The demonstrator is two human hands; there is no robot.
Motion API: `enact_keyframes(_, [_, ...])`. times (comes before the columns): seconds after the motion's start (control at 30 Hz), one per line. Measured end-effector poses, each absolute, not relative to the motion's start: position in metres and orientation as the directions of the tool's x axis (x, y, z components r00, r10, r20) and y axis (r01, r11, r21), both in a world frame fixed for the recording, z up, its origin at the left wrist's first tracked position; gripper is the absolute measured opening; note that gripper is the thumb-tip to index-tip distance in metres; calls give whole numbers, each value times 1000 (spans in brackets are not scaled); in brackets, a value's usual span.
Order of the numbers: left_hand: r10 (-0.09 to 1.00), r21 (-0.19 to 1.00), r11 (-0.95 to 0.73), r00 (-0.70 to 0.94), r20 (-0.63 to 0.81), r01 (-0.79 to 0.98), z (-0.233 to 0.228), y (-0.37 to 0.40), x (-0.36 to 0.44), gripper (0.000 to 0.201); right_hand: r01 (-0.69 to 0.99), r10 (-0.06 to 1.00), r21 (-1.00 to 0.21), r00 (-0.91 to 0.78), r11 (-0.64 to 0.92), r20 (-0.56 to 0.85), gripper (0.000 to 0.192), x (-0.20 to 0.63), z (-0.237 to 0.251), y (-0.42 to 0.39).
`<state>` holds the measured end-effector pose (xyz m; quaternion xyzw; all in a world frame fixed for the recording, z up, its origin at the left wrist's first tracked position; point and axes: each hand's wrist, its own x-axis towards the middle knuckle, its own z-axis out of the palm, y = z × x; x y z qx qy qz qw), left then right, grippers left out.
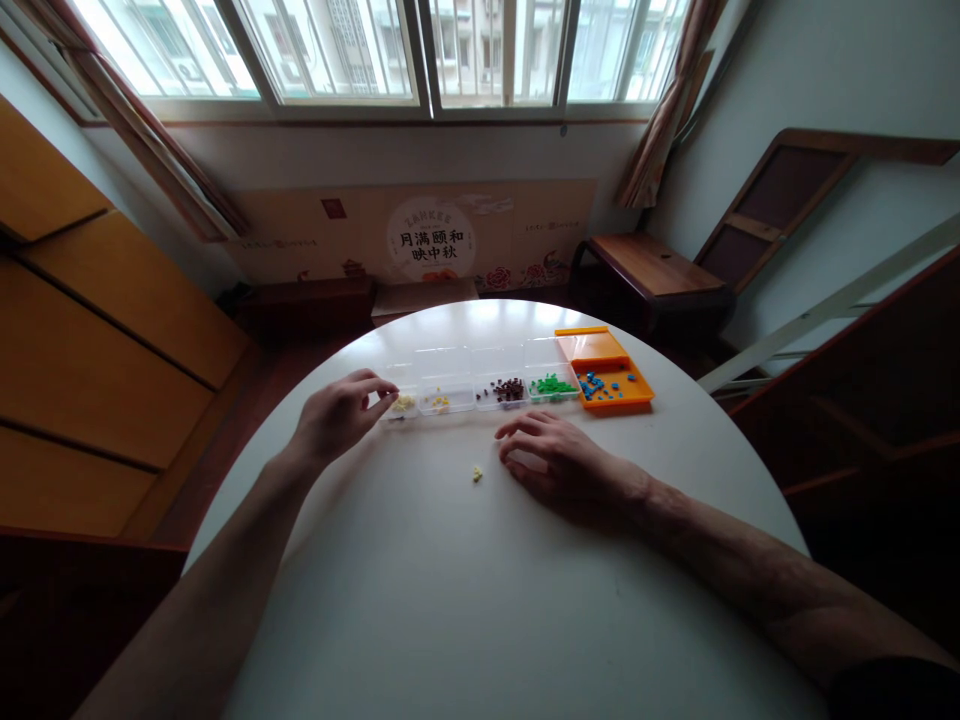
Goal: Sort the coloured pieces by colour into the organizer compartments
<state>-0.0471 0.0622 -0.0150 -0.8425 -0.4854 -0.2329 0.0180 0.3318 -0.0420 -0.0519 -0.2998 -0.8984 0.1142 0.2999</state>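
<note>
My left hand [337, 412] reaches to the leftmost clear compartment, thumb and index fingertips closed together over the small cream pieces [403, 403]. Whether a piece is pinched there is too small to see. My right hand [551, 450] rests on the table, fingers loosely curved and apart, holding nothing. Left of it lies a little cluster of pale yellow pieces [477, 475]. The clear compartment box [457, 405] has its lids raised and holds yellow pieces [441, 398], dark brown pieces [510, 389] and green pieces [553, 386].
An orange case [619, 403] with blue pieces [591, 386] adjoins the clear box on the right, its lid open. Everything stands on a round white table [450, 620]. Beyond the table are a wooden chair [660, 265], a printed cardboard panel [285, 210] and windows.
</note>
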Motion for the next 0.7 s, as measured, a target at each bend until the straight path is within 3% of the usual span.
enact_keyframes(0.17, [778,274,-589,441,447,760,-10,52,-29,25,475,606,-376,-635,796,479,12,332,-51,-43])
enact_keyframes(0.3, [626,417,-773,683,377,479,-7,34,2,27,472,604,-377,-642,797,472,13,334,-50,-42])
enact_keyframes(0.47, [451,408,-860,831,326,306,-14,13,31,23,477,605,-372,-644,796,469,13,335,-54,-41])
enact_keyframes(0.7, [434,335,-880,855,283,336,-25,8,40,14,468,601,-378,-642,799,476,12,338,-52,-41])
